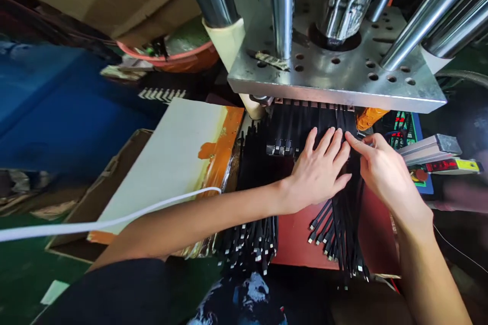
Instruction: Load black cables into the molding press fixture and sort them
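My left hand (318,172) lies palm down, with its fingers stretched out over flat black cables set side by side in a black fixture (272,150) under the press. Close on its right, my right hand (387,170) has curled fingers, its index fingertip at a black cable at the fixture's right end. The thumb partly hides that cable. Metal-tipped black cables (335,238) fan out below my hands over a red-brown surface (293,238). Another thick bundle of black cables (253,236) hangs to the left.
A heavy steel press plate (335,86) with metal columns (282,10) stands over the fixture. To the left are a white board (163,152) with orange-brown tape, a cardboard box (125,157) and a white cord (152,208). A control panel (404,127) with lit displays stands right.
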The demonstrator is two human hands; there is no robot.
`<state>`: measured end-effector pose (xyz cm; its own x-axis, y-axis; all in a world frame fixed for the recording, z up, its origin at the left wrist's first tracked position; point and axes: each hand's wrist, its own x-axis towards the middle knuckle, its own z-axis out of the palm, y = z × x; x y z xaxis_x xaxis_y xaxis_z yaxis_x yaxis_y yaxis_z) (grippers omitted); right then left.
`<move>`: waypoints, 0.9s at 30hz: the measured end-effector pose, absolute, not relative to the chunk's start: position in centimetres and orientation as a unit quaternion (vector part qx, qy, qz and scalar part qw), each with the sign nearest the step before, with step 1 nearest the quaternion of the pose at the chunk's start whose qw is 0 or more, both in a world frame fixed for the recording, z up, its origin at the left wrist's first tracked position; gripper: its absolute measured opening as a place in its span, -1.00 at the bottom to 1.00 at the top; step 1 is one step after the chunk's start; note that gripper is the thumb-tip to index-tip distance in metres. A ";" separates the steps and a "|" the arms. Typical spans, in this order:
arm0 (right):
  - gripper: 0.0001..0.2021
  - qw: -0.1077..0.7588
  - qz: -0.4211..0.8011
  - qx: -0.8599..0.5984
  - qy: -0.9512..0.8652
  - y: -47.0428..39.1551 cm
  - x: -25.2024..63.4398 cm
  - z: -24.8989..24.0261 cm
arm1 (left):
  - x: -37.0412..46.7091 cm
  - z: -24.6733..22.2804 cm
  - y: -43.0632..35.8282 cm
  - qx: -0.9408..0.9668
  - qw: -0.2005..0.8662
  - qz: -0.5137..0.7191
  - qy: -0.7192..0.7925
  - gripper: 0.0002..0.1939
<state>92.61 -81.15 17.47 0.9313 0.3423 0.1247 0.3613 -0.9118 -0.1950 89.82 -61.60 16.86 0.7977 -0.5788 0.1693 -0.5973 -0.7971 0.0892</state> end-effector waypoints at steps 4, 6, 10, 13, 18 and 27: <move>-0.33 0.053 -0.041 -0.987 -0.146 -79.5 96.3 17.4 | 94.0 17.7 -62.1 0.959 0.110 0.042 -0.259 -0.28; -0.33 0.069 -0.060 -0.984 -0.153 -79.0 98.9 17.2 | 96.0 18.1 -62.4 0.961 0.119 0.037 -0.246 -0.32; -0.43 0.104 -0.078 -0.976 -0.178 -78.8 103.0 16.5 | 98.8 18.7 -63.0 0.964 0.129 0.034 -0.229 -0.43; -0.51 0.138 -0.079 -0.975 -0.153 -78.6 105.3 16.3 | 101.0 19.0 -63.3 0.964 0.134 0.003 -0.230 -0.53; -0.45 0.146 -0.065 -0.974 -0.162 -78.5 104.0 17.0 | 99.6 19.7 -61.4 0.944 0.154 0.002 -0.293 -0.53; -0.51 0.356 -0.008 -0.928 -0.111 -84.9 80.0 16.7 | 71.2 21.4 -44.6 0.812 0.424 -0.321 -0.241 -0.68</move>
